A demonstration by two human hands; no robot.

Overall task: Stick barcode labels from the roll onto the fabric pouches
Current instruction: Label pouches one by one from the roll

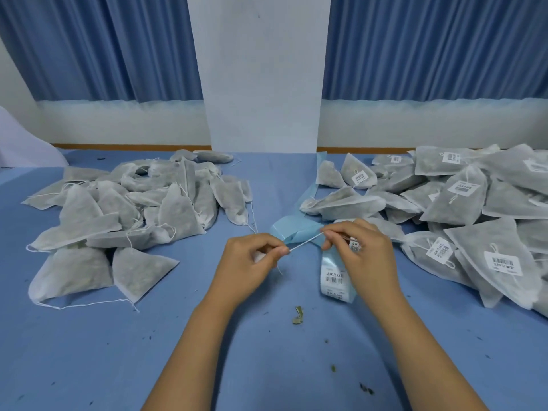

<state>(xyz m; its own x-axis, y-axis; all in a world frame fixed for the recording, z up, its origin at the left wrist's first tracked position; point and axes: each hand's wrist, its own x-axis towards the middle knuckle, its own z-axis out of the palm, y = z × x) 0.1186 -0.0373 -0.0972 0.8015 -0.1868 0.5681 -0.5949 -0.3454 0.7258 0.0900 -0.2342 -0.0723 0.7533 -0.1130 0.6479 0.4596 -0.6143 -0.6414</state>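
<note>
A heap of unlabelled pouches (pixel 127 215) lies at the left of the blue surface (pixel 74 351). At the centre the left hand (pixel 252 258) pinches one end of a white string (pixel 305 241) between thumb and forefinger. The right hand (pixel 358 253) pinches the other end, and the string is taut between them. Just beneath the right hand lies the label strip (pixel 333 278), its bare blue backing (pixel 296 229) trailing behind. Labelled pouches (pixel 474 209) are heaped at the right.

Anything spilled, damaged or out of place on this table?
Yes: dried greenish leaf crumbs lie scattered on the blue table cover, possibly spilled pouch filling. The pale blue label backing strip trails crumpled across the middle.
</note>
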